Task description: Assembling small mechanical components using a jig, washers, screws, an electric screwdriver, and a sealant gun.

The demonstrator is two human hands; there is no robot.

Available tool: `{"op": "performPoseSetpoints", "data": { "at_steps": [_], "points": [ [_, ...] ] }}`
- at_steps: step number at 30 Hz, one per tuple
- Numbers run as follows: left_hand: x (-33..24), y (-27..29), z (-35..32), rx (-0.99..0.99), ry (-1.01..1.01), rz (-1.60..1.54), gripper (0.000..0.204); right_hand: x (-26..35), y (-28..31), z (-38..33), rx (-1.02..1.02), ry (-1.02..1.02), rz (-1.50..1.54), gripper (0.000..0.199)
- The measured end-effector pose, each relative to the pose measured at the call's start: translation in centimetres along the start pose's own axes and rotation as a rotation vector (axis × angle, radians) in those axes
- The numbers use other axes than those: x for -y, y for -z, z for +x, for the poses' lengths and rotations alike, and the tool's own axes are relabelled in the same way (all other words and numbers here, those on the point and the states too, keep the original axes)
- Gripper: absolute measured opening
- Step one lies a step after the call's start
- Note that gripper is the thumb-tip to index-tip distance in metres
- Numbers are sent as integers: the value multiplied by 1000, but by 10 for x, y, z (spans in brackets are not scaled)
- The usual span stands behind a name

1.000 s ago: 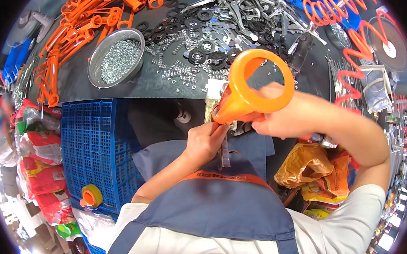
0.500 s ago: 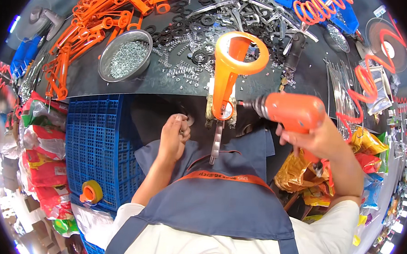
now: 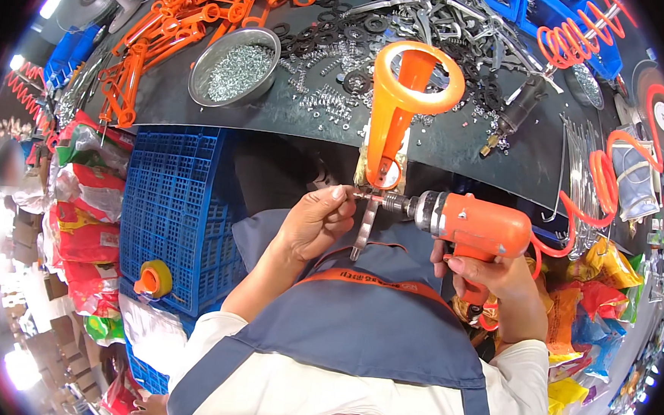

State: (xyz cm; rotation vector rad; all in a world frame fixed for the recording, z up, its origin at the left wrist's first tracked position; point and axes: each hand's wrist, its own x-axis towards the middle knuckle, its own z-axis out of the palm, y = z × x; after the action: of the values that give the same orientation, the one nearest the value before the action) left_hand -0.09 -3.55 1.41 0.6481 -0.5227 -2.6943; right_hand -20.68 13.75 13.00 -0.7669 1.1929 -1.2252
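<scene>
An orange plastic handle (image 3: 400,113) with a big ring at the top stands upright at the near edge of the dark workbench (image 3: 292,117). My right hand (image 3: 495,282) grips an orange power screwdriver (image 3: 472,224), its bit pointing left at the handle's lower end. My left hand (image 3: 317,220) pinches a small screw at the bit's tip. A flat metal bracket (image 3: 364,228) hangs down beside those fingers, below the handle.
A steel bowl of screws (image 3: 233,66) sits on the bench left of the handle. Orange plastic parts (image 3: 184,16), black washers (image 3: 323,36) and springs lie behind. A blue crate (image 3: 168,213) stands under the bench at left. Coiled orange hoses (image 3: 596,178) hang at right.
The orange handle went from my right hand to standing at the bench edge. My right hand took up the screwdriver and brought it left; my left hand rose to the bit tip.
</scene>
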Motion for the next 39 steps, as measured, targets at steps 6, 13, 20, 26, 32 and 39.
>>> {"op": "performPoseSetpoints", "data": {
  "at_steps": [6, 13, 20, 26, 32, 39],
  "points": [
    [0, -2, -1, -26, -29, -45, 22, -2, -6, 2, -57, -54, 4, 38],
    [-5, -4, 1, 39, 23, -55, 18, -6, -8, 8, -57, -61, 7, 40],
    [1, 2, 0, 27, -55, -61, 15, -7, -10, 8, -46, -84, 14, 39],
    [0, 2, -1, 77, -52, -130, 12, -4, -12, 7, -83, -114, 34, 37],
    [1, -8, -2, -54, -125, 102, 12, -11, -4, 7, -7, -83, 18, 36],
    [9, -8, 0, -91, -86, 20, 16, -26, -8, 6, -31, -24, -11, 36]
  ]
}}
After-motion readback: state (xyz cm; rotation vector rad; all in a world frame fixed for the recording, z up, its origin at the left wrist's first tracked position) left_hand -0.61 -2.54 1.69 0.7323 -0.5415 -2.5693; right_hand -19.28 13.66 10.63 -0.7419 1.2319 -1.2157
